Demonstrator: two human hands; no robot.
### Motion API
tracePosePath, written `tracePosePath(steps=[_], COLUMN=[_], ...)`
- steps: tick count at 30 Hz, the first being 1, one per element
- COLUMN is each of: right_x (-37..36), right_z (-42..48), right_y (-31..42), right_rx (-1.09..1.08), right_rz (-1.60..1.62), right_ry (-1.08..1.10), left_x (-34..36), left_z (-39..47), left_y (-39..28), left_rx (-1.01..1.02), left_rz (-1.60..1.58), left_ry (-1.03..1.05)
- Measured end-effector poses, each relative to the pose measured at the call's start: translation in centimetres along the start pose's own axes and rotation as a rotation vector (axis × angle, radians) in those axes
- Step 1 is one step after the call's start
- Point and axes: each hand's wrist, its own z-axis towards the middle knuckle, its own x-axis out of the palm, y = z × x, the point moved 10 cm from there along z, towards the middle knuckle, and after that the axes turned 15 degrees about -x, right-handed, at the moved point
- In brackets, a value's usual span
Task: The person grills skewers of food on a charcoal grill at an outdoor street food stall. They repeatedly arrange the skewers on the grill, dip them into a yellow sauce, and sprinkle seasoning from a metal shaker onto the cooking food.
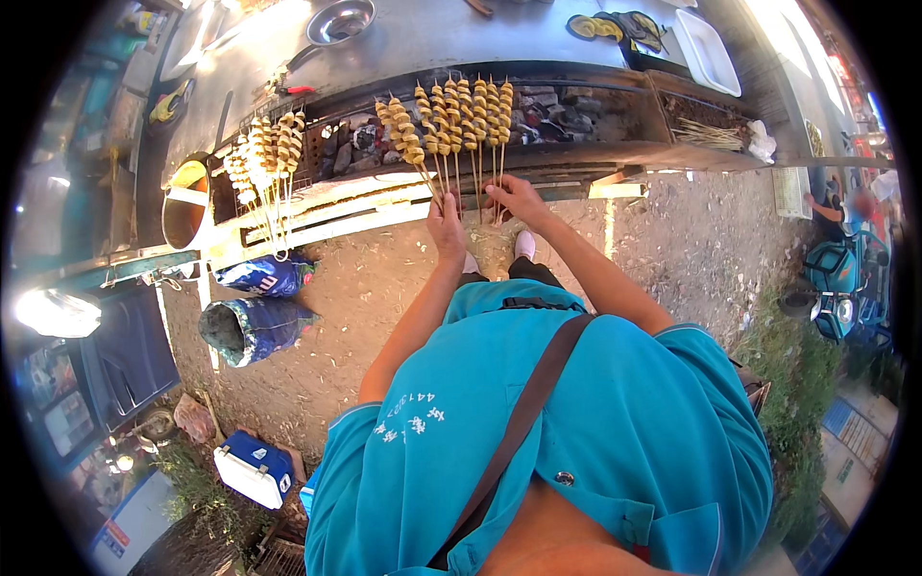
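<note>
Several skewers of spiral-cut food [451, 115], perhaps potato, lie side by side across a long charcoal grill [612, 153], their bare stick ends pointing towards me. My left hand [448, 229] is closed around the stick ends of the skewers on the left, which lean to the left. My right hand [515, 199] has its thumb and fingers at the stick ends of the rightmost skewers. Between the hands, one or more sticks hang over the grill's near edge. Charcoal pieces [551, 122] show under and beside the food. More spiral skewers [268, 147] stand bunched to the left of the grill.
A metal pot [186, 209] is left of the bunched skewers. On the metal counter are a steel bowl [341, 21], gloves [612, 27] and a white tray [706, 54]. Bare sticks [709, 135] lie at the grill's right end. Sacks [252, 327] and a cool box [253, 468] rest on the ground.
</note>
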Motion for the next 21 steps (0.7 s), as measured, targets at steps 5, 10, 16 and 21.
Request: tracePosePath(steps=[5, 10, 16, 21], right_x=[-2.0, -6.2, -9.7, -10.0], right_z=[-2.5, -10.1, -23.3, -26.0], right_y=[-2.0, -7.3, -13.3, -12.3], right_rx=[0.113, 0.234, 0.501, 0.474], right_rz=[0.056, -0.103, -0.696, -0.723], right_ry=[-0.049, -0.052, 0.271, 0.271], left_x=[-0.7, -1.5, -2.1, -2.1], left_z=[0.1, 1.2, 1.0, 1.2], left_y=[-0.9, -1.8, -3.1, -3.7], left_rx=[0.066, 0.109, 0.16, 0.138], left_rz=[0.001, 0.205, 0.328, 0.354], left_ry=[-0.016, 0.013, -0.002, -0.011])
